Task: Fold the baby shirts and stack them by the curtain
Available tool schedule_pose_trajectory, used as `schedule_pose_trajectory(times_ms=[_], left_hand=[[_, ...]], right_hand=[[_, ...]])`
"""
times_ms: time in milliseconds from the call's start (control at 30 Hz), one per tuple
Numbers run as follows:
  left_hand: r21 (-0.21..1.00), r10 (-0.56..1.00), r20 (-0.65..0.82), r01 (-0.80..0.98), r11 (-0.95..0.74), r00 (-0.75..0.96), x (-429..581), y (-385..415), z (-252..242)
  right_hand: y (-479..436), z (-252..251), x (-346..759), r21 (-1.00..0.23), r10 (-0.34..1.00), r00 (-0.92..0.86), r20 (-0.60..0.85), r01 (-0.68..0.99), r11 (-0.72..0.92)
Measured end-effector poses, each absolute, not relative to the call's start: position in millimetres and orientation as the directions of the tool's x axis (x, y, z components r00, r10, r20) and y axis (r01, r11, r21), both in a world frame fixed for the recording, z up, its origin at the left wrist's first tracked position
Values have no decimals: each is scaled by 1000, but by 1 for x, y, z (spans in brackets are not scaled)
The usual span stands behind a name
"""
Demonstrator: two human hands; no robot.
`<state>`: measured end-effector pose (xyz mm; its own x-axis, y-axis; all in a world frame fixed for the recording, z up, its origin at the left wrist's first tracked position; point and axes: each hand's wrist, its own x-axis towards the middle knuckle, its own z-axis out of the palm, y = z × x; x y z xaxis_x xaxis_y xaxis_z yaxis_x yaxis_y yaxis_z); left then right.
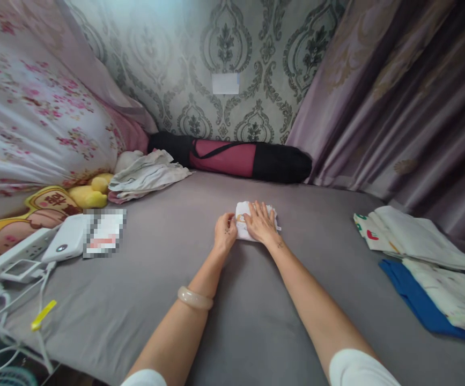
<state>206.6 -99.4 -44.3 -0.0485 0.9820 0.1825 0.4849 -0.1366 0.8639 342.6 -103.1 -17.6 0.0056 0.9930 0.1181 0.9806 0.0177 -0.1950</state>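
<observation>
A small white garment (242,232), folded into a compact bundle with an orange-and-grey print, lies on the grey bedsheet (168,289) in front of me. My right hand (261,224) rests flat on top of it, fingers spread, and covers much of it. At the bundle's left edge, my left hand (224,232) is closed, with curled fingers and the thumb gripping that side. A small white tag sticks out on the right side.
Folded cloths (421,238) and a blue piece (411,300) lie at right. Crumpled pale clothes (147,174) sit back left, near a long black-and-red bag (224,158). A power strip (19,254), cables and a white power bank (67,238) occupy the left edge.
</observation>
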Motion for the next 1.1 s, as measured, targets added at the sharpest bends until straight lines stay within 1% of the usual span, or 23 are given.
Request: schedule_pose_trajectory(times_ms=[100,233,433,500,567,633,700,833,1100], left_hand=[[868,984,168,483,-119,-60,205,-97,-45],[877,986,156,468,-108,-65,204,-96,-44],[896,987,136,435,-87,-83,201,-96,-41],[906,984,144,414,-89,-103,199,-96,-41],[912,980,153,399,-92,-125,198,-95,-40],[919,978,152,385,-88,-140,196,-95,-40],[928,978,138,366,-72,-157,195,-94,-39],[941,976,111,337,-42,-187,194,-92,-41],[957,981,80,289,-27,-175,197,-86,-46]], right_hand=[[-103,-25,344,-180,994,44,95,983,-27],[-103,-29,346,-177,994,35,104,984,-16],[-104,-18,341,-182,995,47,91,983,-30],[-105,-11,334,-170,989,23,147,985,2],[-105,-8,325,-163,979,-41,198,984,74],[-106,-8,316,-173,973,-125,194,972,159],[-107,-13,310,-189,974,-173,143,962,199],[-108,-23,307,-202,982,-174,68,962,184],[-110,-27,306,-202,981,-154,119,963,176]])
